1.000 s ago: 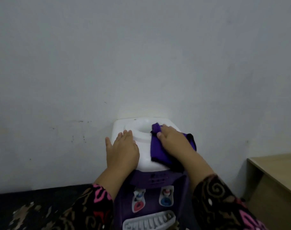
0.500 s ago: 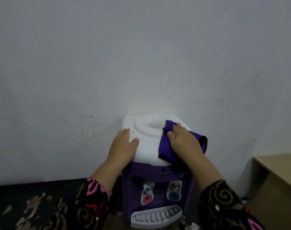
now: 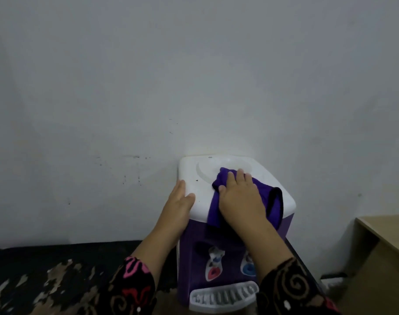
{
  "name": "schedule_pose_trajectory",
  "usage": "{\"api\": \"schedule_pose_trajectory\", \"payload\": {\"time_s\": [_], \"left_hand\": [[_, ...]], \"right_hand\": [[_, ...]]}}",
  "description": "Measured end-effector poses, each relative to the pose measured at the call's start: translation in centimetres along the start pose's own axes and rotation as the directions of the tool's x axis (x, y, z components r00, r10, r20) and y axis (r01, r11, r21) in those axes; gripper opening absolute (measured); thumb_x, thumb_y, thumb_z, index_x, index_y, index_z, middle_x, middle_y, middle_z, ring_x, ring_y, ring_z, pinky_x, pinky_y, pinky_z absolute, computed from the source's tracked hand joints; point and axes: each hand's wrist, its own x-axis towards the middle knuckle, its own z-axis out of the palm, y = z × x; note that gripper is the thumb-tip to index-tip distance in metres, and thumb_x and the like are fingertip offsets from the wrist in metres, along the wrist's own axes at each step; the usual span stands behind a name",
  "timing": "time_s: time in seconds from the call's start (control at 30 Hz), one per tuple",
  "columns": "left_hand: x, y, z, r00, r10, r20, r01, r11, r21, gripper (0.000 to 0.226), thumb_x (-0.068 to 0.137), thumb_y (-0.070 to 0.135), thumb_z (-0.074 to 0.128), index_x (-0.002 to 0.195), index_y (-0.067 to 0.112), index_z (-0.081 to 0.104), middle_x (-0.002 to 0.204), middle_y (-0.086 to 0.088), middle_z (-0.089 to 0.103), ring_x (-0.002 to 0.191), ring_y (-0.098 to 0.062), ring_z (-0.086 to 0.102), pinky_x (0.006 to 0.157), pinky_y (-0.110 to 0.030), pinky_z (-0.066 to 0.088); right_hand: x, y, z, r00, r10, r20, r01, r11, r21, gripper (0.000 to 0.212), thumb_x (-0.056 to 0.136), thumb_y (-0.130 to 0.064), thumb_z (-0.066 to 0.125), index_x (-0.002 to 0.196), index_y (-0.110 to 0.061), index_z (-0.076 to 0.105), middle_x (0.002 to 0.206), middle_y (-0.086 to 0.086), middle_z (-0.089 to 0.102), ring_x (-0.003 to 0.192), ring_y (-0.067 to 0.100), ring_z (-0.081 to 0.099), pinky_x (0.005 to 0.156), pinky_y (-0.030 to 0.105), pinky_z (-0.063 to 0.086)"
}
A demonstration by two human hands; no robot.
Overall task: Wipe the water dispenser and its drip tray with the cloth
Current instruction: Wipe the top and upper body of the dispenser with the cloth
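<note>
A small water dispenser (image 3: 195,173) with a white top and purple body stands against the wall. A purple cloth (image 3: 265,194) lies on the white top, and my right hand (image 3: 239,198) presses flat on it near the round bottle recess. My left hand (image 3: 179,204) rests on the dispenser's front left edge, thumb on top, fingers down the side. Below, the front shows a red tap (image 3: 213,267) and a blue tap (image 3: 248,267). The white slotted drip tray (image 3: 221,296) juts out at the bottom.
A plain grey-white wall (image 3: 194,76) rises right behind the dispenser. A wooden cabinet or table (image 3: 385,244) stands at the lower right. A dark patterned floor (image 3: 46,280) spreads at the lower left.
My left hand has slid from the white top to its front left edge. My right hand with the cloth has shifted left, towards the recess. The view has drifted left.
</note>
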Motion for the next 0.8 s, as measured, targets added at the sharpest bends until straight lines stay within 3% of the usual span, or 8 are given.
{"api": "schedule_pose_trajectory", "payload": {"time_s": [0.13, 0.3, 0.4, 0.5, 0.6, 0.67, 0.73, 0.8], "left_hand": [[0.4, -0.3, -0.5, 0.991, -0.129, 0.038, 0.128, 0.822, -0.554, 0.030, 0.093, 0.035, 0.047, 0.116, 0.022, 0.061, 0.103, 0.005, 0.073, 0.093, -0.012, 0.070, 0.071, -0.024, 0.055], [0.4, -0.3, -1.5, 0.985, -0.159, -0.068, 0.053, 0.652, -0.756, 0.028, 0.095, 0.014, 0.039, 0.100, 0.004, 0.065, 0.088, -0.009, 0.075, 0.081, -0.014, 0.072, 0.061, -0.019, 0.056], [0.2, -0.4, -2.2, 0.977, -0.171, -0.127, 0.055, 0.778, -0.626, 0.025, 0.094, 0.011, 0.043, 0.111, 0.004, 0.060, 0.104, -0.013, 0.069, 0.093, -0.018, 0.067, 0.081, -0.028, 0.054], [-0.3, -0.2, -2.5, 0.976, -0.108, -0.191, 0.036, 0.937, -0.347, 0.033, 0.094, 0.014, 0.044, 0.126, 0.018, 0.051, 0.119, 0.003, 0.057, 0.108, -0.009, 0.053, 0.096, -0.028, 0.043], [-1.1, 0.8, -2.3, 0.963, 0.002, -0.269, -0.063, 0.974, -0.220, 0.031, 0.093, 0.016, 0.045, 0.122, 0.025, 0.052, 0.117, 0.011, 0.056, 0.103, 0.000, 0.054, 0.085, -0.018, 0.043], [-1.7, 1.4, -2.1, 0.954, 0.090, -0.287, -0.121, 0.988, -0.094, 0.031, 0.093, 0.017, 0.044, 0.121, 0.028, 0.053, 0.120, 0.011, 0.054, 0.111, -0.004, 0.053, 0.093, -0.025, 0.045], [-2.2, 2.1, -1.8, 0.934, 0.185, -0.306, -0.194, 0.981, 0.001, 0.030, 0.094, 0.018, 0.042, 0.120, 0.029, 0.053, 0.125, 0.010, 0.052, 0.118, -0.007, 0.049, 0.102, -0.031, 0.041], [-2.7, 2.7, -1.2, 0.925, 0.251, -0.287, -0.259, 0.966, 0.012, 0.030, 0.095, 0.020, 0.041, 0.121, 0.028, 0.054, 0.126, 0.009, 0.053, 0.117, -0.006, 0.050, 0.102, -0.028, 0.041]], "right_hand": [[1.0, -3.9, 0.5, 0.992, -0.123, 0.005, 0.123, 0.985, -0.118, 0.051, 0.099, -0.032, 0.023, 0.142, -0.005, 0.025, 0.153, 0.017, 0.021, 0.139, 0.033, 0.018, 0.114, 0.046, 0.017], [0.6, -6.4, 0.0, 0.891, -0.425, 0.159, 0.411, 0.905, 0.114, 0.033, 0.094, -0.028, 0.042, 0.119, -0.010, 0.053, 0.132, 0.010, 0.051, 0.121, 0.027, 0.046, 0.099, 0.038, 0.036], [0.4, -3.7, -0.8, 0.919, -0.376, 0.122, 0.333, 0.903, 0.270, 0.034, 0.090, -0.031, 0.051, 0.119, -0.016, 0.059, 0.133, 0.001, 0.056, 0.123, 0.020, 0.049, 0.102, 0.031, 0.036], [-0.3, -3.7, 0.1, 0.967, -0.253, -0.034, 0.255, 0.962, 0.097, 0.030, 0.095, -0.029, 0.041, 0.109, -0.009, 0.060, 0.129, 0.006, 0.057, 0.120, 0.024, 0.049, 0.102, 0.035, 0.036], [-1.4, -6.8, 1.9, 0.928, -0.364, -0.079, 0.360, 0.931, -0.056, 0.033, 0.094, -0.027, 0.037, 0.119, -0.012, 0.053, 0.135, 0.007, 0.050, 0.128, 0.025, 0.039, 0.108, 0.040, 0.026], [-1.9, -7.8, 2.3, 0.871, -0.491, -0.001, 0.490, 0.869, -0.071, 0.036, 0.089, -0.024, 0.045, 0.121, -0.012, 0.054, 0.131, 0.006, 0.055, 0.131, 0.024, 0.037, 0.112, 0.041, 0.023], [-2.0, -7.3, 1.7, 0.879, -0.477, -0.028, 0.477, 0.873, 0.099, 0.029, 0.086, -0.018, 0.047, 0.112, -0.011, 0.060, 0.116, 0.007, 0.064, 0.118, 0.023, 0.049, 0.111, 0.039, 0.030], [-2.1, -6.1, 0.3, 0.956, -0.271, -0.113, 0.293, 0.869, 0.399, 0.023, 0.086, -0.014, 0.044, 0.097, -0.012, 0.064, 0.103, 0.005, 0.067, 0.097, 0.021, 0.056, 0.090, 0.029, 0.040]]}}
